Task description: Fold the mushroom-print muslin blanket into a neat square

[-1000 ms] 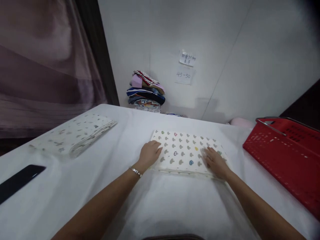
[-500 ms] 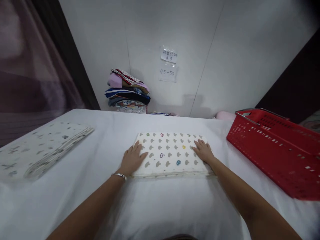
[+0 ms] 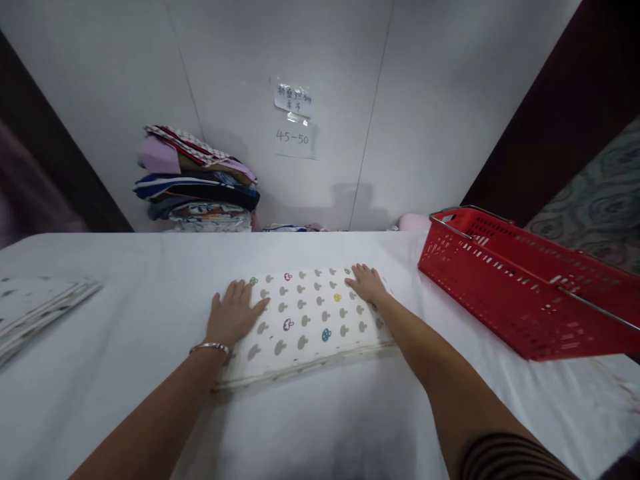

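Note:
A folded white cloth (image 3: 310, 333) printed with grey mushrooms and a few coloured ones lies in layers in front of me, slightly turned on the table. On its left edge rests my left hand (image 3: 235, 313), palm down, fingers spread; a silver bracelet circles that wrist. My right hand (image 3: 367, 283) lies flat on the cloth's far right corner with its fingers outstretched. Neither hand grips anything.
The white-covered table (image 3: 165, 287) carries a red perforated basket (image 3: 520, 287) at right and another folded patterned cloth (image 3: 40, 307) at left. Behind the table rises a stack of folded fabrics (image 3: 200, 180). Handwritten paper signs (image 3: 294, 120) are taped to the wall.
My view has swung to the right, so things appear shifted left. The mushroom cloth now sits at a slant, its left end nearer me. Both hands stay flat on it.

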Tool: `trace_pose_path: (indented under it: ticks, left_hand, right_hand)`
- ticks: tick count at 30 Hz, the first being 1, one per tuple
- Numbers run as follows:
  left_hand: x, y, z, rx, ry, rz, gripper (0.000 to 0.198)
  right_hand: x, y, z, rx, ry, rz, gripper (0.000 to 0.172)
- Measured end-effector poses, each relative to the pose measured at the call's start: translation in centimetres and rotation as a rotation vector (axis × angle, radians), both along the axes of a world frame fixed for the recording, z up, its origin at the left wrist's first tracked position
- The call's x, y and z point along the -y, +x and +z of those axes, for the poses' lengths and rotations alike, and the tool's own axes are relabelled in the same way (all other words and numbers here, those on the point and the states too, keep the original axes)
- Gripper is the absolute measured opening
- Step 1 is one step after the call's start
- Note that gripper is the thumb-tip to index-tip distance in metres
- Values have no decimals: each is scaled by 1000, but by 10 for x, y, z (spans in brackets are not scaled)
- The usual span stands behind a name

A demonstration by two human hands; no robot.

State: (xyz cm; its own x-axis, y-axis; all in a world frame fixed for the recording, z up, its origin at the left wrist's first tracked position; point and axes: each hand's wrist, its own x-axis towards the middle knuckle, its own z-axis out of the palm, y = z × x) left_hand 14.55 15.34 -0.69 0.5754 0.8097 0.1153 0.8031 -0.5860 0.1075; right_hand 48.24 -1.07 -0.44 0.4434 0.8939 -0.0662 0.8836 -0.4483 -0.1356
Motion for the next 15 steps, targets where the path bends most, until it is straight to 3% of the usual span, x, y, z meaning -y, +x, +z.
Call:
trace_pose_path:
  ticks: [4, 8, 11, 15]
  left_hand:
    - [3, 0, 1, -4, -27, 21, 70]
    - [2, 3, 9, 39, -112, 27, 69]
    - [-3, -2, 17, 121, -189, 54, 68]
    - [-5, -18, 26, 202, -213, 233, 66]
  right_hand:
    - [2, 1, 0, -4, 15, -2, 66]
    - [1, -10, 12, -32, -16, -47, 65]
    - [0, -38, 23, -39, 28, 17, 66]
    - [-8, -99, 36, -110, 143, 251, 66]
